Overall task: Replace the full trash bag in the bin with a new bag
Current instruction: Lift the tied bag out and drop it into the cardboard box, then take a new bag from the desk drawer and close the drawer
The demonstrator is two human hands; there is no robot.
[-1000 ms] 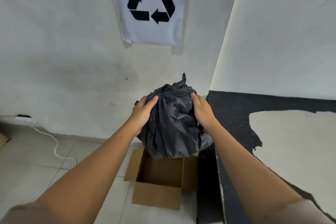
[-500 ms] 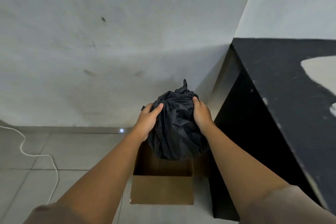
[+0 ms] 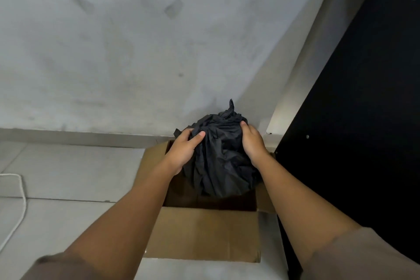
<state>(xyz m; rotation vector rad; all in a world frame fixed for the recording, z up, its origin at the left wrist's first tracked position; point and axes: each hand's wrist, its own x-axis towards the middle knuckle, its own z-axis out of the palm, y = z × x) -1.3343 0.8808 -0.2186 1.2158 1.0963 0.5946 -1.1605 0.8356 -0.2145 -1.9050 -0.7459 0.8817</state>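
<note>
Head view: the black trash bag [image 3: 218, 161] is gripped on both sides by the left hand [image 3: 184, 150] and the right hand [image 3: 252, 141], its bottom inside the open cardboard box [image 3: 204, 234]. Removal of the full bag is judged underway; setting down and release are called for next.

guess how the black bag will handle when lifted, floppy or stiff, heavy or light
Probably floppy: the black bag is creased all over and bunches under the left hand and right hand. Likely light for its size, since the hands hold it by its sides only.
</note>
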